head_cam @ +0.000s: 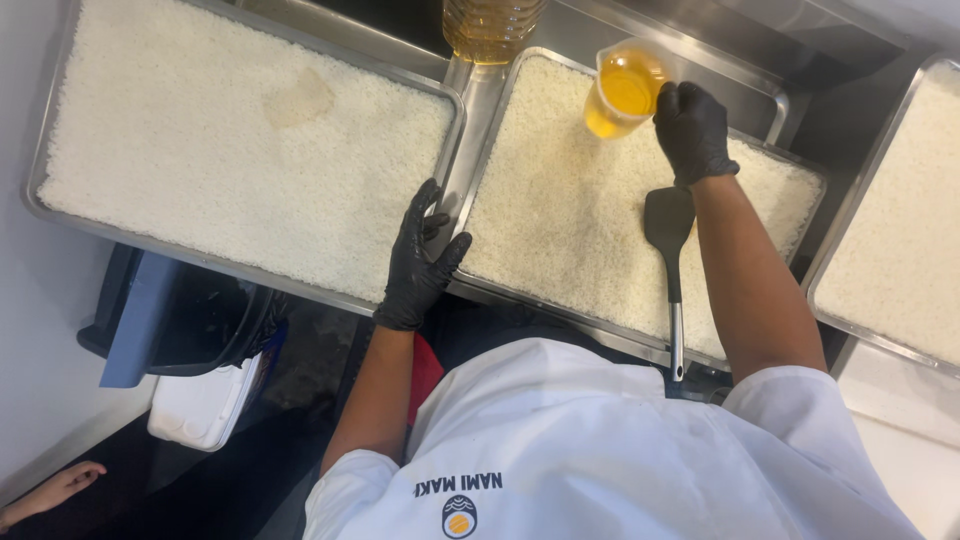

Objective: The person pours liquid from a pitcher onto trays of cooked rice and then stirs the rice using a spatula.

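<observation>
Over the middle tray [520, 90] of rice, the right hand [692, 130] grips a cup [620, 90] of yellow liquid, while the left hand [420, 255] rests spread on its rim.

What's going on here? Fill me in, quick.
A person in black gloves stands over metal trays of white rice. The right hand holds a clear cup of yellow liquid over the middle tray. The left hand rests on that tray's near corner. A black spatula lies on the rice.
</observation>
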